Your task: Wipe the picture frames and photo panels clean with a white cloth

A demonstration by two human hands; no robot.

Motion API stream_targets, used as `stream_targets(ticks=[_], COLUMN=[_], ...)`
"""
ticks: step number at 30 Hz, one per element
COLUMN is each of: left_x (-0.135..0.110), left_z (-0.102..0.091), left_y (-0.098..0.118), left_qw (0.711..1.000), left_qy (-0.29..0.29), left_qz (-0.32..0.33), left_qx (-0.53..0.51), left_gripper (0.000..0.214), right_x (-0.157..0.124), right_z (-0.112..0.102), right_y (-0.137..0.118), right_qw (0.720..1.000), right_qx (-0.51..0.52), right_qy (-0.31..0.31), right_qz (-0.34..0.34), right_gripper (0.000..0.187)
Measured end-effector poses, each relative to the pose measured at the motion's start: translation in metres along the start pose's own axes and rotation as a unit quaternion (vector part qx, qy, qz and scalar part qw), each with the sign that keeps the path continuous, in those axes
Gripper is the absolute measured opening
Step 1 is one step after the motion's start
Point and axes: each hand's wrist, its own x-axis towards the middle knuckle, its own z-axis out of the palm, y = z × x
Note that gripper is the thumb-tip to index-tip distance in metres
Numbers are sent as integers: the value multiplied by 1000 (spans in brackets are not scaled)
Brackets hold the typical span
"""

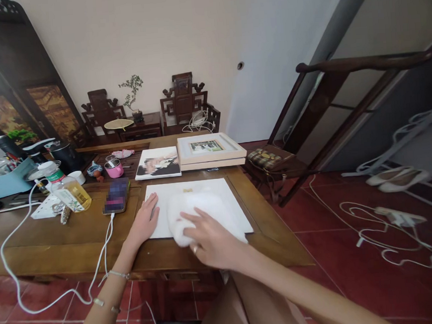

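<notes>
A flat white board [221,187] lies on the wooden table, with a small yellowish patch [187,190] near its far edge. My left hand [147,218] rests flat on the board's left edge, fingers stretched out. My right hand [207,236] is pressed over a bunched white cloth [184,229] on the board and grips it; the cloth is slightly blurred and spreads across the board's right half. Part of the board is hidden under the cloth and the right hand.
Behind the board are a picture canvas [158,162] and stacked pale frames [211,151]. To the left lie a charging phone [116,196], an oil-coloured bottle [66,188], a pink cup [114,168] and a blue box [6,179]. A white cable [10,253] hangs over the front edge.
</notes>
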Motion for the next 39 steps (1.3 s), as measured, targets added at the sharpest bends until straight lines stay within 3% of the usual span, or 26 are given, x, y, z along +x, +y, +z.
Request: stream_targets(ticks=[3, 5, 12, 16, 19, 25, 29, 33, 39], left_x=[0, 0, -1, -1, 0, -1, -2, -1, -1], left_z=[0, 0, 3, 3, 3, 3, 2, 2, 1], left_y=[1, 0, -5, -5, -5, -6, -6, -4, -1], left_qw=[1000, 1000, 1000, 1000, 1000, 1000, 1000, 1000, 1000], left_qy=[-7, -8, 1, 1, -6, -8, -13, -18, -15], left_qz=[5, 7, 5, -2, 3, 13, 23, 12, -12], left_qx=[1, 0, -6, -13, -10, -1, 3, 10, -14], left_gripper=[47, 46, 45, 46, 46, 47, 46, 48, 50], right_x=[-17, -13, 69, 96, 85, 21, -4, 7, 68], right_z=[-4, -7, -4, 6, 13, 14, 9, 7, 5], right_y=[-16, -11, 54, 59, 40, -16, -29, -10, 34], right_qw=[999, 999, 993, 990, 991, 994, 994, 998, 993], right_qx=[20, 16, -88, -109, -117, -76, -33, -32, -88], right_qy=[-33, -41, -7, 11, -8, -64, -78, -39, 14], right_qz=[-12, -8, 77, 94, 57, -50, -70, -28, 78], right_gripper=[17, 18, 28, 33, 32, 25, 21, 22, 29])
